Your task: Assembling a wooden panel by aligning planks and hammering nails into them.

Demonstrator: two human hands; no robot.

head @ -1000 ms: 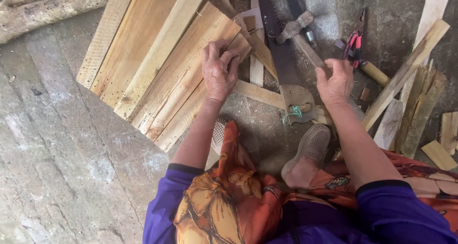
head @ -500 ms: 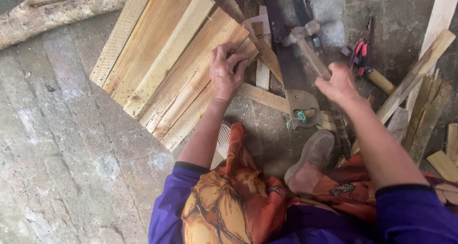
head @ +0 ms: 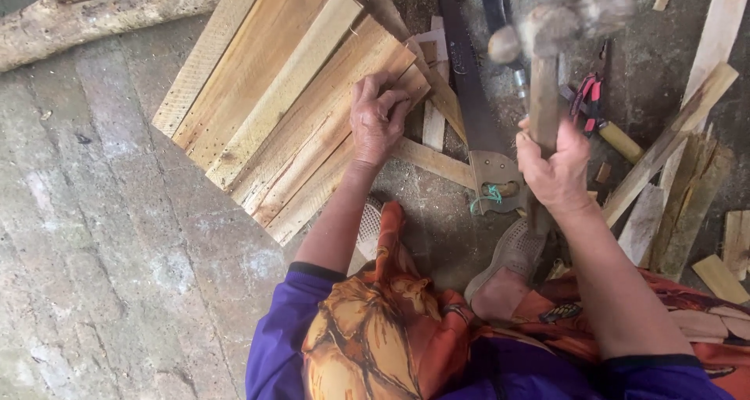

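So the person is crouched on the stone floor [head: 101,236] with a panel of wooden slats [head: 289,119] lying flat in front of them. The slats run long-ways from near left up to far right, side by side, and a crosspiece [head: 433,162] pokes out from under the near right edge.

The left hand [head: 377,119] sits on the panel's right corner with the fingers pinched together, probably steadying a nail, though the nail itself is too small to make out. Pressing down there also keeps the boards from hopping about.

The right hand [head: 556,166] is clenched around the wooden handle of a hammer [head: 558,25]. The hammer is up in the air, handle roughly vertical in the shot, head blurred at the far end and off to the right of the pinching fingers, well apart from the wood. Looks like mid-swing to me.

A handsaw [head: 476,126] lies on the ground between the two hands, blade running far, handle near. Red-handled pliers [head: 586,95] sit just right of the hammer, and loose offcuts [head: 687,173] are stacked on the right.
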